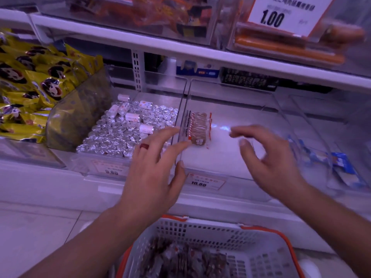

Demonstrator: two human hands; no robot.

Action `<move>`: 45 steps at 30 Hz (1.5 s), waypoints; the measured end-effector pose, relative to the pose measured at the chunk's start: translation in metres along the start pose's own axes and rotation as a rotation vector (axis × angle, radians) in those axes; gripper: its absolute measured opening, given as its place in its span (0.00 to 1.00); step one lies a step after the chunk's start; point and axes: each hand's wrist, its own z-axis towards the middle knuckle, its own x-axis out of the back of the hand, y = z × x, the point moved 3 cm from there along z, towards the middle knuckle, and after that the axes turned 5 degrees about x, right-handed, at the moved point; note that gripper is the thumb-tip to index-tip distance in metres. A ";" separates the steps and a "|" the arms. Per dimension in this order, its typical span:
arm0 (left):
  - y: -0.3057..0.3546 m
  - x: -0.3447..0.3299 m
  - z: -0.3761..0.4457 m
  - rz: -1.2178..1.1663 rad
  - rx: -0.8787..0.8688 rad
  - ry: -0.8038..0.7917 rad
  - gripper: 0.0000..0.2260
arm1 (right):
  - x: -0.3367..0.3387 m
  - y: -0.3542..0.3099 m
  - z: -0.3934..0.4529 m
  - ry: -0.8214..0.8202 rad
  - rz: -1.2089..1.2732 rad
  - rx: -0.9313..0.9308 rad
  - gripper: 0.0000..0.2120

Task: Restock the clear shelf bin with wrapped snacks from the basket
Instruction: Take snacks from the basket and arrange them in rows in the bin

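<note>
1. Nearest the lens, a white basket [200, 233] with orange trim sits low in front of the shelf, holding a loose heap of wrapped snacks [180, 259] in brown with red-and-white ends.

2. Above it, the clear shelf bin [230, 109] is nearly bare: a single short row of the same snacks [198, 127] stands on edge against its left wall, the rest of the floor showing white.

3. Both hands hover over the bin's front half, fingers spread and loose, gripping nothing. The left hand [152, 167], a dark red ring on one finger, reaches with its fingertips just beside the near end of the row; whether it touches is not clear. The right hand [269, 157] is blurred and hangs over the bare floor of the bin, well to the right of the row.

4. Judged from this, the row is being squared up or the hands are about to dip for more stock. Done well, the next handful goes in on edge, tight against the standing row, building rightward so nothing topples.

5. Obstacles: the bin's clear front lip and the divider wall [182, 121] on the left are hard to see and easy to clip; the shelf above [200, 55] limits headroom.

6. Around it: a bin of foil-wrapped rolls [124, 129] to the left, yellow packets [34, 81] beyond, blue packets [341, 169] to the right, and a price tag [204, 182] on the bin front.
</note>
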 end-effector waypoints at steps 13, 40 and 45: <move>-0.065 -0.123 -0.266 0.411 0.026 -1.358 0.34 | -0.157 0.071 -0.363 -1.149 -0.099 -0.605 0.35; -0.010 -0.231 -0.366 0.109 0.465 -1.468 0.23 | -0.242 0.042 -0.403 -1.059 0.377 -0.959 0.14; -0.055 -0.205 -0.335 0.067 0.398 -1.410 0.21 | -0.267 0.043 -0.392 -1.019 0.269 -1.011 0.22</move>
